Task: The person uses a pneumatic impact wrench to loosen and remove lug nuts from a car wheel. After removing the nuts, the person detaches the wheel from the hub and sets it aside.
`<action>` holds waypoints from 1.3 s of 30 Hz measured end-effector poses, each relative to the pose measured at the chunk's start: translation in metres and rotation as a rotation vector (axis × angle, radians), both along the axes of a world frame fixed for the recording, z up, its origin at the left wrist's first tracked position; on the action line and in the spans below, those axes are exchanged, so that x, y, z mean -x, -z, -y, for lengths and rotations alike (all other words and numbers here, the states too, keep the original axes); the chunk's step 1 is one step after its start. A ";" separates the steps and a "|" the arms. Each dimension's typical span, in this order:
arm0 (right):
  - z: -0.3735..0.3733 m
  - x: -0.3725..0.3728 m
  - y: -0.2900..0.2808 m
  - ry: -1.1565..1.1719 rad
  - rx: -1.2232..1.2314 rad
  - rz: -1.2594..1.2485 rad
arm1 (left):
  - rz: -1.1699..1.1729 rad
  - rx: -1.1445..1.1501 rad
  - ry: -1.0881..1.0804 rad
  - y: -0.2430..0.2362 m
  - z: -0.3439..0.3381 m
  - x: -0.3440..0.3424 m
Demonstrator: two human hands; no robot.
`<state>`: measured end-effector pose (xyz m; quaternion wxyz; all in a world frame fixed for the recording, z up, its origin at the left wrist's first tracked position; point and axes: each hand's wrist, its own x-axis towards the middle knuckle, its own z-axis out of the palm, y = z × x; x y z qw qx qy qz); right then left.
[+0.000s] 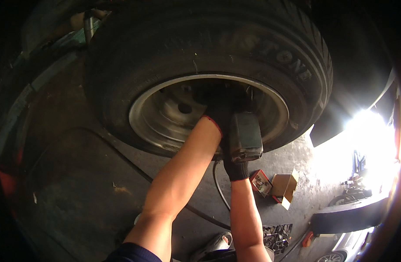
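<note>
A large black tyre (135,52) on a silver steel wheel rim (165,115) hangs in front of me. My left hand (224,102), in a black glove with a red cuff, reaches into the rim's dark hollow near the hub; its fingers are lost in shadow. Beside it my right hand (236,170), also black-gloved, is closed round the handle of a dark grey impact wrench (247,135). The wrench's blocky rear end faces me, while its front end points into the rim and is hidden. A thin hose (219,187) hangs below the tool.
On the floor lie an opened box (284,187) with small parts, a tray of dark tools (277,238) and a long dark hose (130,163). A shoe (213,244) shows at the bottom. Strong light enters from the right, where a white car (351,246) stands.
</note>
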<state>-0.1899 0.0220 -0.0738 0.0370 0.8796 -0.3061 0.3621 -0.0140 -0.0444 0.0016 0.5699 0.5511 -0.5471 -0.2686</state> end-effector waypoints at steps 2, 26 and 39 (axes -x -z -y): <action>0.000 -0.002 0.000 -0.016 -0.001 0.080 | 0.091 0.048 0.039 0.002 -0.001 -0.002; 0.001 0.000 -0.021 -0.057 0.011 -0.015 | -0.943 -0.075 0.326 -0.015 -0.020 0.006; 0.001 0.001 -0.021 -0.049 0.049 -0.017 | -1.075 -0.041 0.267 -0.020 -0.030 0.010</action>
